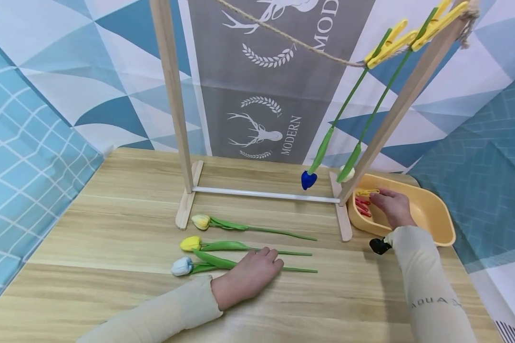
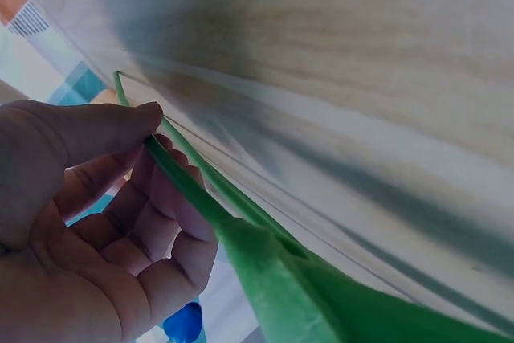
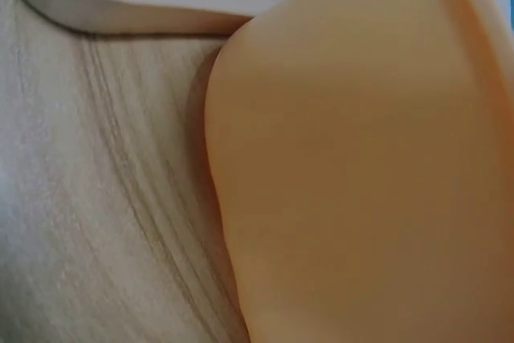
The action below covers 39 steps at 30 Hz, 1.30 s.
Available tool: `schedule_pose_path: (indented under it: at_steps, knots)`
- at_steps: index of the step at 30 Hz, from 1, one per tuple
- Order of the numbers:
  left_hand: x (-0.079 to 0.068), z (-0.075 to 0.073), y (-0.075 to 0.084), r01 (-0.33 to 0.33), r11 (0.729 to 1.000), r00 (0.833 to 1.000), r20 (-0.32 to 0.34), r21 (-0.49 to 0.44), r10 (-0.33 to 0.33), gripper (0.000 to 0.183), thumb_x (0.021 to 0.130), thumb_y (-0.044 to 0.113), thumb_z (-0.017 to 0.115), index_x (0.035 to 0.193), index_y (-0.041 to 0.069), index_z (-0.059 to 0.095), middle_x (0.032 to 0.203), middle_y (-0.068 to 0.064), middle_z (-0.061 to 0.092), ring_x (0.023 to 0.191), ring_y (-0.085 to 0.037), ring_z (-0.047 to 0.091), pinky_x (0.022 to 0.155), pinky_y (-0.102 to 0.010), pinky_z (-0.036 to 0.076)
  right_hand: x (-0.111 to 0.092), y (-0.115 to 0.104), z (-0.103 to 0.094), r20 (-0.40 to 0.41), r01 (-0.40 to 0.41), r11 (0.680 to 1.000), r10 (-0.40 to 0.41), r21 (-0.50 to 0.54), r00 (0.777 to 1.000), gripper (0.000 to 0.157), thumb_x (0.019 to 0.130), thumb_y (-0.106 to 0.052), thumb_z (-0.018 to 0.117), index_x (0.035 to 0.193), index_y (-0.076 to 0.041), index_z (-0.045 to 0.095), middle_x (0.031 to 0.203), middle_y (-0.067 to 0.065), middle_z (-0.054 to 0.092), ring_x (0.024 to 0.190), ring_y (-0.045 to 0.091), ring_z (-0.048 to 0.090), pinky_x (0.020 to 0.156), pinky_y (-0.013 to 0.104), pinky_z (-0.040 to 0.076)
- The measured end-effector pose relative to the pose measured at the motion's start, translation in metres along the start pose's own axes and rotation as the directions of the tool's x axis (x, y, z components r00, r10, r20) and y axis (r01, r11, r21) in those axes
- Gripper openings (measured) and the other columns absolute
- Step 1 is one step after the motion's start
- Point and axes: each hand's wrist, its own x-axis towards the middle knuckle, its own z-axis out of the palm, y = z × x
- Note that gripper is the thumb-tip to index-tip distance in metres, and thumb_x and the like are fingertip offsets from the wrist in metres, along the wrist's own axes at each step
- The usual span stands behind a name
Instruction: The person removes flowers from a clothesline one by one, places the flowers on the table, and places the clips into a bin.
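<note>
My left hand (image 1: 252,276) lies low over the table. In the left wrist view its thumb and forefinger pinch a green stem (image 2: 189,184), apparently that of the light blue tulip (image 1: 182,266). Just beyond it lie a yellow tulip (image 1: 190,243) and a pale yellow tulip (image 1: 200,221), heads to the left. My right hand (image 1: 394,207) reaches into an orange basin (image 1: 437,214), fingertips pinching a yellow clothespin (image 1: 367,192). Red clothespins (image 1: 362,207) lie below it. The right wrist view shows the basin's outer wall (image 3: 353,158), with the hand out of sight.
A wooden frame (image 1: 173,95) with a white crossbar (image 1: 266,194) stands behind the tulips. From its rope (image 1: 292,39), yellow clothespins (image 1: 388,45) hold a dark blue tulip (image 1: 309,180) and a white tulip (image 1: 347,174) upside down near the right post.
</note>
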Motion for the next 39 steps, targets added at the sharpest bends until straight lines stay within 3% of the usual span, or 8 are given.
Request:
schedule_pose_path:
  at_steps: [5,9,11,17,25,35,39]
  knots:
    - [0.000,0.001,0.002,0.005,1.000,1.000,-0.001,-0.014,-0.005,0.018,0.082,0.005,0.062,0.095,0.018,0.060,0.091,0.002,0.057,0.085,-0.013,0.056,0.058,-0.027,0.047,0.005,0.000,0.001,-0.011,-0.032,0.999,0.032,-0.034,0.999,0.063,0.095,-0.026,0.052,0.147,-0.002,0.024,0.114,0.000,0.053,0.082,-0.007,0.056,0.105,0.036,0.037]
    - [-0.001,0.003,0.002,0.008,1.000,1.000,-0.014,-0.012,-0.009,0.017,0.082,0.006,0.062,0.094,0.018,0.060,0.090,0.002,0.057,0.085,-0.013,0.056,0.057,-0.028,0.046,0.011,0.000,0.002,-0.026,-0.052,0.997,0.051,-0.057,0.998,0.061,0.096,-0.024,0.050,0.147,-0.002,0.023,0.142,0.017,0.039,0.088,-0.001,0.059,0.105,0.034,0.037]
    - [-0.001,0.004,0.002,0.008,1.000,1.000,-0.024,-0.008,-0.009,0.017,0.082,0.006,0.062,0.093,0.018,0.060,0.089,0.002,0.056,0.085,-0.013,0.056,0.056,-0.027,0.046,0.013,0.000,0.002,-0.028,-0.057,0.995,0.055,-0.087,0.998,0.061,0.096,-0.025,0.049,0.146,-0.001,0.024,0.146,0.019,0.035,0.087,0.000,0.059,0.105,0.035,0.038]
    - [-0.002,0.006,0.002,0.008,1.000,0.999,-0.044,-0.004,-0.008,0.015,0.082,0.007,0.062,0.092,0.018,0.059,0.089,0.001,0.057,0.084,-0.014,0.057,0.058,-0.029,0.047,0.019,0.004,0.002,-0.031,-0.080,0.975,0.076,-0.208,0.997,0.061,0.095,-0.027,0.051,0.145,0.000,0.027,0.140,0.022,0.042,0.072,-0.002,0.057,0.106,0.039,0.038]
    - [-0.002,0.005,0.001,0.014,1.000,0.999,-0.043,0.007,-0.014,0.014,0.083,0.008,0.062,0.091,0.019,0.059,0.090,0.001,0.058,0.083,-0.014,0.057,0.057,-0.028,0.046,0.024,0.005,0.003,-0.044,-0.119,0.943,0.111,-0.310,0.993,0.058,0.095,-0.024,0.051,0.143,0.003,0.031,0.134,0.023,0.045,0.091,0.017,0.057,0.106,0.041,0.038]
    - [-0.002,0.003,0.002,0.005,1.000,0.999,-0.037,-0.004,-0.006,0.014,0.084,0.009,0.061,0.093,0.019,0.060,0.091,0.001,0.057,0.087,-0.014,0.057,0.060,-0.030,0.048,0.025,0.004,0.000,-0.029,-0.124,0.941,0.121,-0.314,0.992,0.059,0.095,-0.025,0.050,0.142,0.005,0.030,0.138,0.027,0.041,0.116,0.033,0.050,0.109,0.047,0.033]
    - [-0.002,0.004,0.002,0.007,1.000,0.999,-0.034,-0.008,-0.008,0.014,0.084,0.008,0.061,0.094,0.019,0.060,0.092,0.001,0.057,0.087,-0.014,0.057,0.060,-0.029,0.048,0.027,0.005,-0.001,-0.051,-0.123,0.946,0.113,-0.299,0.992,0.059,0.093,-0.024,0.055,0.140,0.006,0.035,0.125,0.024,0.053,0.100,0.025,0.059,0.104,0.043,0.041]
